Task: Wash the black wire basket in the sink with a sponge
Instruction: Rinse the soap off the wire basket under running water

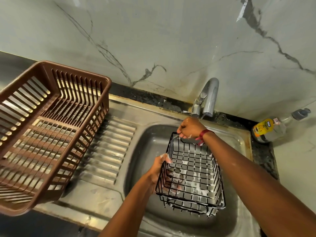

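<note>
The black wire basket (193, 175) hangs tilted over the steel sink (147, 142), streaked with white foam. My right hand (188, 128) grips its far top rim, just below the tap; a thin trickle of water falls onto that hand. My left hand (161, 165) holds the basket's left rim, with a soapy pale lump, perhaps the sponge (166, 157), pressed under the fingers against the wire. Part of my left hand shows through the mesh.
A chrome tap (207, 98) stands behind the sink. A brown plastic dish basket (42, 134) sits on the ribbed drainboard (109, 147) at left. A dish soap bottle (273, 127) lies on the counter at the right, against the marble wall.
</note>
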Demonstrator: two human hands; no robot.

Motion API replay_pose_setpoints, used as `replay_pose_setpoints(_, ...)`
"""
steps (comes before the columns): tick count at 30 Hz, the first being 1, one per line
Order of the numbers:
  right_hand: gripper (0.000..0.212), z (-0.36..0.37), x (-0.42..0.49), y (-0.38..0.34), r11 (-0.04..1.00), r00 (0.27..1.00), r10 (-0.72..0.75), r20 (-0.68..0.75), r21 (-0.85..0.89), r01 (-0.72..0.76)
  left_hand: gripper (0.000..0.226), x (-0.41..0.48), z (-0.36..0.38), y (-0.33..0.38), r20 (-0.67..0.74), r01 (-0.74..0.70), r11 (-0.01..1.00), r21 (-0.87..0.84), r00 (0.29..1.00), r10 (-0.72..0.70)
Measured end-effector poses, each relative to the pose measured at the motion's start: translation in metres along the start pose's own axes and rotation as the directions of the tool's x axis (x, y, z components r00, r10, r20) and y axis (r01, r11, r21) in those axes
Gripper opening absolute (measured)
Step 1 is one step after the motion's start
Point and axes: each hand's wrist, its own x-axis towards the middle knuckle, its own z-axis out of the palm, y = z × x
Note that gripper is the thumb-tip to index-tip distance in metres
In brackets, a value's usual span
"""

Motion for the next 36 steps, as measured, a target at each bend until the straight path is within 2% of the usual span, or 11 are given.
replay_pose_setpoints(5,0.018,-0.003,0.001,0.004,0.997,0.999,-0.053,-0.005,-0.063,0.053,0.025,-0.015,0.005,0.003,-0.081,-0.043,0.987,0.154,0.995,0.056)
replay_pose_setpoints(8,0.018,-0.003,0.003,0.005,0.986,0.998,-0.070,0.000,-0.151,0.069,0.050,-0.016,0.003,0.003,-0.128,-0.071,0.961,0.267,0.986,0.108)
replay_pose_setpoints(11,0.023,-0.003,0.005,0.006,0.990,0.996,-0.087,0.012,-0.114,0.087,0.089,-0.023,0.005,0.006,-0.178,-0.166,0.916,0.365,0.953,0.244)
replay_pose_setpoints(13,0.019,-0.005,0.004,0.008,0.984,0.995,-0.102,0.004,-0.149,0.102,0.103,-0.028,0.004,0.008,-0.206,-0.172,0.902,0.396,0.941,0.270)
replay_pose_setpoints(16,0.015,-0.006,0.006,0.014,0.947,0.996,-0.089,0.011,-0.310,0.088,0.099,-0.036,0.004,0.012,-0.237,-0.176,0.892,0.416,0.926,0.293)
replay_pose_setpoints(19,0.026,-0.003,0.007,0.012,0.961,0.987,-0.131,0.089,-0.235,0.149,0.093,-0.041,0.005,0.014,-0.220,-0.195,0.882,0.429,0.924,0.311)
replay_pose_setpoints(21,0.021,-0.001,0.005,0.008,0.959,0.983,-0.132,0.127,-0.234,0.159,0.095,-0.044,0.007,0.013,-0.225,-0.198,0.888,0.415,0.923,0.311)
replay_pose_setpoints(25,0.015,0.003,0.006,0.017,0.840,0.986,-0.134,0.100,-0.516,0.167,0.100,-0.041,0.010,0.011,-0.229,-0.217,0.887,0.407,0.916,0.330)
replay_pose_setpoints(30,0.017,0.006,0.006,0.021,0.872,0.961,-0.236,0.145,-0.404,0.275,0.111,-0.030,0.004,0.005,-0.236,-0.203,0.891,0.406,0.918,0.317)
replay_pose_setpoints(33,0.018,0.008,0.009,0.026,0.818,0.977,-0.172,0.128,-0.533,0.213,0.107,-0.041,0.013,0.010,-0.222,-0.205,0.893,0.402,0.924,0.312)
replay_pose_setpoints(36,0.018,0.011,0.013,0.025,0.777,0.958,-0.247,0.143,-0.562,0.284,0.113,-0.042,0.016,0.008,-0.223,-0.197,0.890,0.411,0.925,0.307)
